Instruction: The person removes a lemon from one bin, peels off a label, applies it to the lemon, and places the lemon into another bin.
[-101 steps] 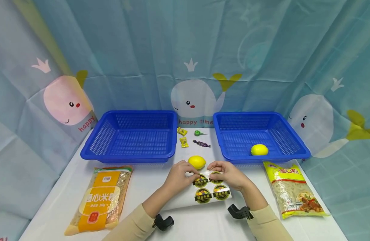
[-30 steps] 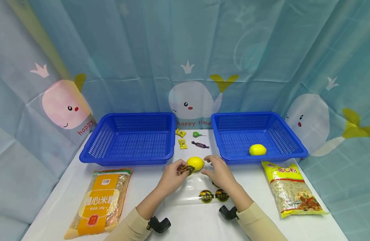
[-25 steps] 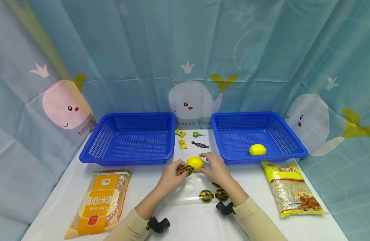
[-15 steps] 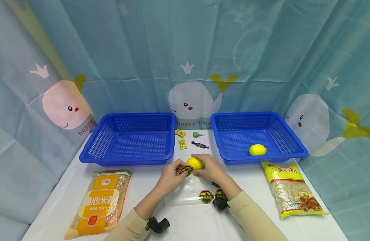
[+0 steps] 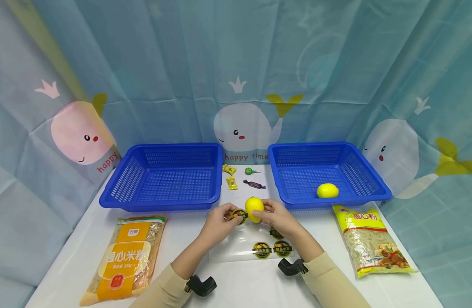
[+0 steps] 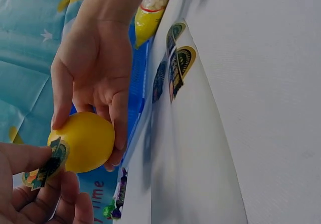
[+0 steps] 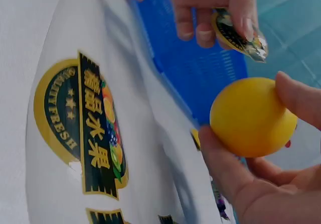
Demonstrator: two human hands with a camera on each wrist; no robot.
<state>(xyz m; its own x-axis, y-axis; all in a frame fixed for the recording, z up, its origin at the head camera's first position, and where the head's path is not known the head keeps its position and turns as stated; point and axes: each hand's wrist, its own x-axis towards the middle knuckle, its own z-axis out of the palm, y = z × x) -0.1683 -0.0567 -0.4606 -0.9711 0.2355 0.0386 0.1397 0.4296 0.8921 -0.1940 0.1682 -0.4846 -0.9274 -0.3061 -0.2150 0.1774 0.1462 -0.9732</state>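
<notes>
Between its thumb and fingers, my left hand (image 5: 219, 224) pinches a round black-and-gold fruit sticker (image 5: 238, 216). My right hand (image 5: 279, 218) grips a yellow lemon (image 5: 254, 209), held up off the table and turned on end beside the sticker. In the right wrist view a gap shows between the lemon (image 7: 253, 117) and the sticker (image 7: 239, 35). Below both hands lies a clear-white sticker sheet (image 5: 236, 252), with several like stickers (image 5: 262, 250) at its right side.
Two blue baskets stand at the back, the left basket (image 5: 160, 205) and the right basket (image 5: 336, 201), which holds another lemon (image 5: 327, 191). Wrapped candies (image 5: 254, 184) and a green lollipop (image 5: 249, 170) lie between them. Pasta bags flank the hands, one orange (image 5: 124, 259), one yellow (image 5: 374, 241).
My left hand has peeled a sticker from the sheet. My right hand has reached the lemon, grasped it, lifted it off the table and turned it upright.
</notes>
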